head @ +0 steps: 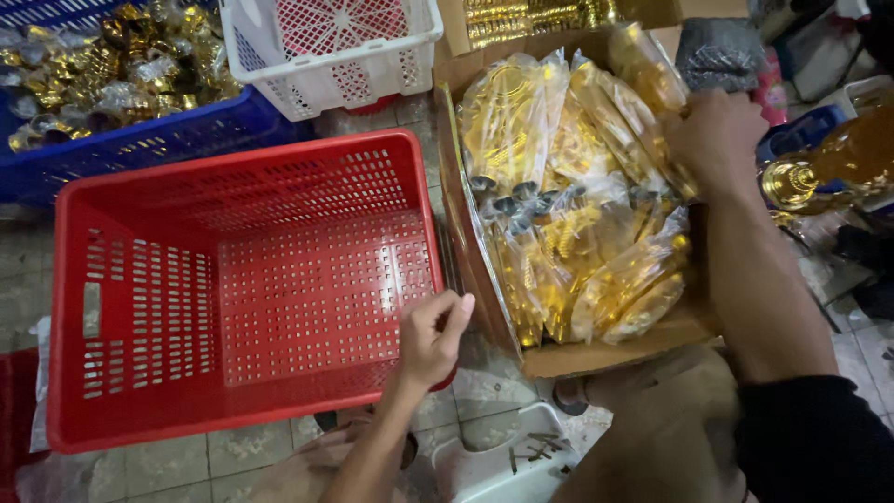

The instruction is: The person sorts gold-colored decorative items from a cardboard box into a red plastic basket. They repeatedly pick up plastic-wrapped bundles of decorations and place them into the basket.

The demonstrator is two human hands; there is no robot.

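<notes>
Packing workshop/stockroom: plastic crates (242,279), cardboard box (577,359) w/ bagged gold trophy parts (568,186), tiled floor (484,391).

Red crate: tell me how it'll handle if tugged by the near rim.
The red crate looks rigid, moulded plastic, so it probably won't flex. It holds nothing and its walls are perforated, so it is likely light and may slide easily on the tiled floor under the left hand.

There are three plastic crates: one red crate (247,289), one white crate (331,51) and one blue crate (140,130). There are two cardboard boxes, the near box (596,359) and a second box (559,19) behind it; the gold pieces in clear bags (568,196) are too many and overlapping to count exactly. Two hands are visible, the left hand (433,340) and the right hand (717,135).
</notes>
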